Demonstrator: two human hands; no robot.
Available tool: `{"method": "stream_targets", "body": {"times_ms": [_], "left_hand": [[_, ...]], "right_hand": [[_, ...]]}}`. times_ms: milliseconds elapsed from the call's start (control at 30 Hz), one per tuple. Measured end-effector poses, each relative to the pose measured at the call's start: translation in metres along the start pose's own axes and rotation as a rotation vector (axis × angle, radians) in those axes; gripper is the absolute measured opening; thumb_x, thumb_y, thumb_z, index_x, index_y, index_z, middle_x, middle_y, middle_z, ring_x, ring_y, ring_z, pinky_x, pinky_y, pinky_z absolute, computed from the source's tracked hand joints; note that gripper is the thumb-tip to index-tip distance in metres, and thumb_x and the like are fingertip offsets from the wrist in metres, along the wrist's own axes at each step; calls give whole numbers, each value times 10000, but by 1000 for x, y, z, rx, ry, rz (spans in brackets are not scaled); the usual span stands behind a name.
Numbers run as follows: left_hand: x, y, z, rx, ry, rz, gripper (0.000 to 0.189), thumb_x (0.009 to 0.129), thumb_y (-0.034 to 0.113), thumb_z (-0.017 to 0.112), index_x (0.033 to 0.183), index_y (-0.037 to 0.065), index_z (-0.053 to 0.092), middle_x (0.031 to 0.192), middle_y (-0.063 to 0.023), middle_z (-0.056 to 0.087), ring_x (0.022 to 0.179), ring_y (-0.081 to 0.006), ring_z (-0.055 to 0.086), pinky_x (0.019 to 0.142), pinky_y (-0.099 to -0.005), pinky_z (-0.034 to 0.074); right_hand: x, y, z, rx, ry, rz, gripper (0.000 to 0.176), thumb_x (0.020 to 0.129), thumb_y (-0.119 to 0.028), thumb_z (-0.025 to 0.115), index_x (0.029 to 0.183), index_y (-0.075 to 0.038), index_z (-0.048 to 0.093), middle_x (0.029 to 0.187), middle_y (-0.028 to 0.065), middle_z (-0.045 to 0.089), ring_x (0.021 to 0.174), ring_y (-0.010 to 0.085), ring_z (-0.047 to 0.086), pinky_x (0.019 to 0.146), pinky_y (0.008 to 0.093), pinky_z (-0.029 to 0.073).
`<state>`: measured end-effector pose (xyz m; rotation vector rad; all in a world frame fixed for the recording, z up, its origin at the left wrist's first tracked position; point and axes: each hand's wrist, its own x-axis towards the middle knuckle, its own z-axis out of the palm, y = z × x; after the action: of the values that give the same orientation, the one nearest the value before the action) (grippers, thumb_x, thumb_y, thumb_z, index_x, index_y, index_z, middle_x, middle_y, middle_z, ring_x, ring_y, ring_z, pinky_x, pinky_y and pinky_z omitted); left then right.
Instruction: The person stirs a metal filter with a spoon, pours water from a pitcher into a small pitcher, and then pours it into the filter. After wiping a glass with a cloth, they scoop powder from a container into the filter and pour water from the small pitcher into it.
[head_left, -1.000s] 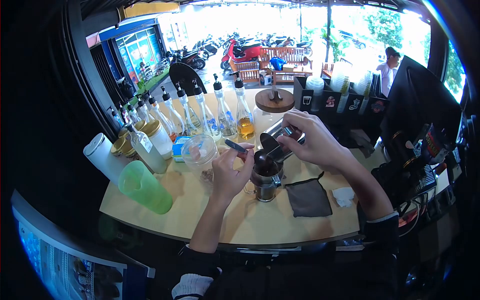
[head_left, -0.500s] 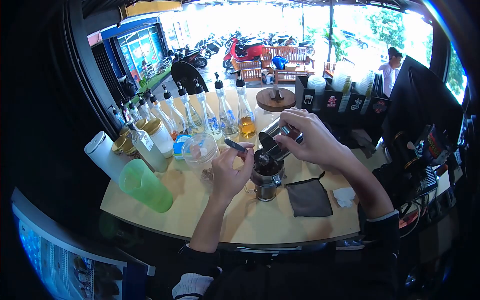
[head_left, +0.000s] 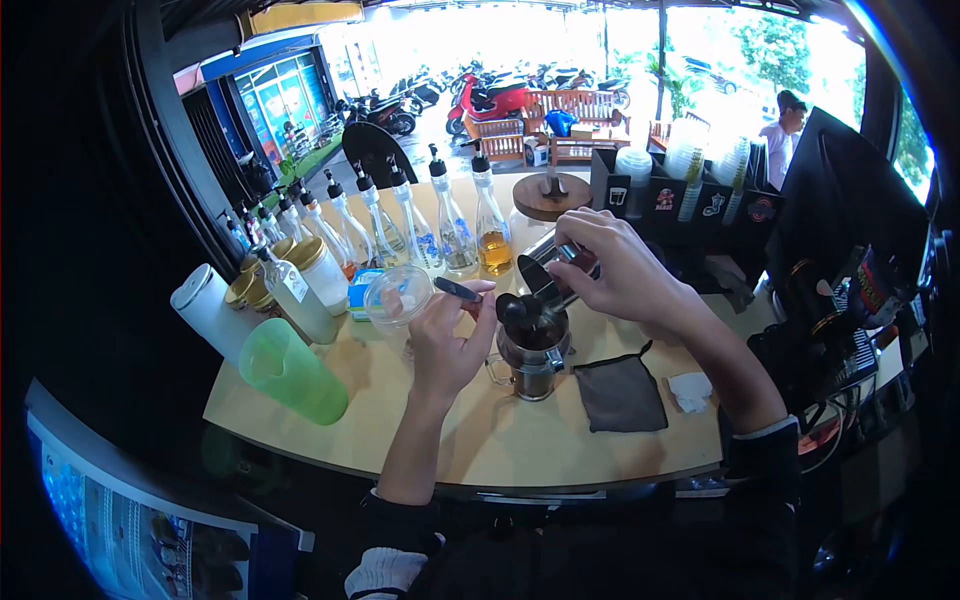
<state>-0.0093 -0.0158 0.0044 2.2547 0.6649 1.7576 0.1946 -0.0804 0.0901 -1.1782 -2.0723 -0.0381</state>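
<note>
My left hand [head_left: 450,345] is closed on the dark handle of a spoon [head_left: 512,308]. The spoon's bowl lies over the mouth of a metal cup [head_left: 533,378] with dark contents. A clear handle shows at that cup's left side. My right hand [head_left: 615,262] grips a metal pitcher [head_left: 540,262], tipped on its side with its mouth towards the spoon. The pitcher's dark inside hides what it holds. Beside my left hand, a clear plastic tub [head_left: 399,296] is partly covered by my fingers.
A green pitcher [head_left: 290,372] stands at the left, near several pump bottles [head_left: 410,230] and jars. To the right lie a grey cloth pouch [head_left: 621,393] and a crumpled tissue [head_left: 690,391]. A black cup holder [head_left: 680,205] stands behind. A person [head_left: 783,140] is outside.
The spoon's bowl has shifted slightly left and up and now looks darker. My left hand has moved a little left. The pitcher stays tipped in my right hand, slightly higher.
</note>
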Motion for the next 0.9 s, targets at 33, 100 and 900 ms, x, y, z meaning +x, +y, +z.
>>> {"method": "stream_targets", "body": {"times_ms": [33,100,900], "left_hand": [[0,-1,0,2,0,0,147,786,31,671,932,43,665,651,-51,627,609,-154,615,588,-289,464],[-2,-3,0,-15,9,3,151,784,27,670,934,44,665,646,-48,625,611,-155,609,589,-291,458],[-7,-5,8,62,-176,129,158,799,62,656,957,61,639,744,-61,629,706,-234,607,718,-358,460]], "right_hand": [[0,0,1,2,0,-1,190,774,-60,637,873,32,503,737,153,542,619,284,580,640,387,447],[1,1,5,-4,21,-51,189,778,-53,633,878,37,500,742,156,538,626,288,581,627,391,448],[-18,-6,-4,-120,34,-96,178,786,-100,655,824,-3,510,717,102,516,675,264,531,741,350,413]]}}
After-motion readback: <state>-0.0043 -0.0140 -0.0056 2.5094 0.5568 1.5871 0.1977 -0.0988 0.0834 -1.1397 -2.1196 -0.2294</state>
